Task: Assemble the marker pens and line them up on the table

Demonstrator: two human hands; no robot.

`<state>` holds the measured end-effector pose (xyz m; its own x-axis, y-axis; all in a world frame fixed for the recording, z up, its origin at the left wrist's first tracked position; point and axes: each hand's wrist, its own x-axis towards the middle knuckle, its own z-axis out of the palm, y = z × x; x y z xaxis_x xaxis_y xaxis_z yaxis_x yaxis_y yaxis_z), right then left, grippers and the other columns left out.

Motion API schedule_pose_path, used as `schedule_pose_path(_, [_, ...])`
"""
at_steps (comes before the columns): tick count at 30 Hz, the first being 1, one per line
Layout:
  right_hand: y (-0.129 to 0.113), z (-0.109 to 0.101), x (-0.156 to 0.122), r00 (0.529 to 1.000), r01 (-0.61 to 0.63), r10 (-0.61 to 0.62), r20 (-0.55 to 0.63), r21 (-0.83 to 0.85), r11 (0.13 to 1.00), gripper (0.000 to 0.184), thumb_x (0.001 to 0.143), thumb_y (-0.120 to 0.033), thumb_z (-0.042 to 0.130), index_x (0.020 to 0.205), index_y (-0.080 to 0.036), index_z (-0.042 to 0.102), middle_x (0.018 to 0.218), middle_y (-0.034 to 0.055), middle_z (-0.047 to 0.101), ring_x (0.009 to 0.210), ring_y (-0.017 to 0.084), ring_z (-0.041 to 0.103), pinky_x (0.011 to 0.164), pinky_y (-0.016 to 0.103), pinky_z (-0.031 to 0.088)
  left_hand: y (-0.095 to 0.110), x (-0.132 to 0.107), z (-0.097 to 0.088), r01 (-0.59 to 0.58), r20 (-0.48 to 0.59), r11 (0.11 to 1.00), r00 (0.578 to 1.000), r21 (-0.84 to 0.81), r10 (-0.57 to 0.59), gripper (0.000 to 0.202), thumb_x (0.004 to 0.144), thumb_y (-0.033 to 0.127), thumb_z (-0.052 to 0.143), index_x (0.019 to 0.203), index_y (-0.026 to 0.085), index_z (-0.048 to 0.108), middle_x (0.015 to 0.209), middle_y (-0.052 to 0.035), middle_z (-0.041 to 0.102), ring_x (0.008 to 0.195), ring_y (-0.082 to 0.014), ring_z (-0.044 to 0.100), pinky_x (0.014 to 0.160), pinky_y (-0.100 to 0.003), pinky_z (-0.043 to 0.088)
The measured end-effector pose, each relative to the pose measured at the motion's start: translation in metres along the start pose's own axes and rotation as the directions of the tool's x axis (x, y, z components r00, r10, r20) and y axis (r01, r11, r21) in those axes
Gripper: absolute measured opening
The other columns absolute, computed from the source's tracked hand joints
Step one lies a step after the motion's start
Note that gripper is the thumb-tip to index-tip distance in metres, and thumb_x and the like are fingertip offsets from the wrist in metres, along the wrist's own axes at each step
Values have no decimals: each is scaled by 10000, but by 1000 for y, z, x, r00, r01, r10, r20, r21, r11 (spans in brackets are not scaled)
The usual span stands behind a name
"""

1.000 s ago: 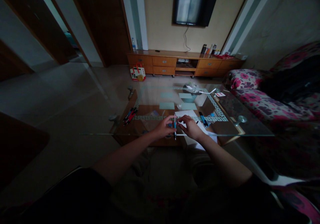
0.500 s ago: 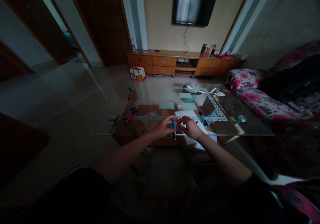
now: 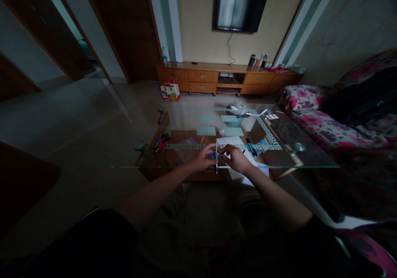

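My left hand (image 3: 201,158) grips a slim pen (image 3: 216,157) with a blue middle and dark lower end, held upright above the near edge of the glass table. From the other side my right hand (image 3: 235,158) reaches to the pen, thumb and fingers pinched beside its barrel. Whatever sits between those fingertips is too small to make out. Under the right hand lies white paper (image 3: 231,141), with a small black object (image 3: 244,151) beside the knuckles.
Red and black pens (image 3: 160,144) lie in a bunch on the left of the glass table (image 3: 186,119). Blue and black pens (image 3: 251,147) rest to the right of the paper. Farther back are a bowl with clear plastic (image 3: 238,108) and a small card (image 3: 272,117). A floral sofa (image 3: 313,119) flanks the right side.
The view has shifted very slightly. Both hands keep their places at the pen, with no clear change in grip.
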<state>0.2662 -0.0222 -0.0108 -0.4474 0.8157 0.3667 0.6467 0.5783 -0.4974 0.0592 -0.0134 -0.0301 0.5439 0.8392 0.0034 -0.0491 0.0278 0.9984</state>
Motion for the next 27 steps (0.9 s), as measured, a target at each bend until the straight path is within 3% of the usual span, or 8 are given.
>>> schedule_pose_path(12, [3, 1, 0, 995, -74, 79, -62, 86, 994, 122, 827, -273, 696, 920, -195, 682, 879, 45, 660, 713, 151, 573, 694, 295, 461, -5, 2, -3, 1, -2, 999, 1000, 43, -1, 714, 717, 175, 751, 1359, 265, 450, 1059, -67, 618, 624, -90, 616, 575, -254, 554])
schedule_pose_path(16, [5, 3, 1, 983, -153, 171, -69, 213, 965, 162, 797, -345, 718, 848, -197, 677, 823, 30, 681, 689, 151, 589, 662, 292, 465, -5, 3, -4, 0, -15, 999, 1000, 54, 1, 703, 719, 165, 741, 1352, 265, 454, 1058, -65, 613, 616, -81, 605, 557, -236, 539])
schedule_pose_path(19, [9, 5, 4, 947, -244, 309, -82, 441, 864, 248, 755, -408, 746, 828, -188, 660, 802, 37, 697, 702, 163, 624, 651, 293, 486, -7, 3, -6, -14, -8, 996, 1000, 93, 15, 692, 713, 150, 731, 1344, 253, 465, 1039, -61, 616, 631, -82, 599, 547, -213, 516])
schedule_pose_path(22, [12, 6, 6, 896, -257, 426, -122, 641, 723, 328, 670, -439, 808, 785, -184, 637, 790, 37, 695, 717, 167, 631, 678, 299, 504, -8, 3, -7, -49, 10, 986, 999, 157, 48, 683, 708, 132, 712, 1341, 234, 477, 1018, -56, 621, 639, -83, 588, 545, -198, 492])
schedule_pose_path(27, [10, 5, 8, 848, -259, 520, -106, 772, 580, 399, 593, -447, 856, 773, -179, 622, 719, 5, 647, 639, 130, 570, 598, 266, 467, -8, 1, -7, -75, 46, 970, 997, 231, 66, 685, 704, 125, 688, 1349, 218, 479, 1047, -71, 622, 662, -98, 597, 570, -217, 488])
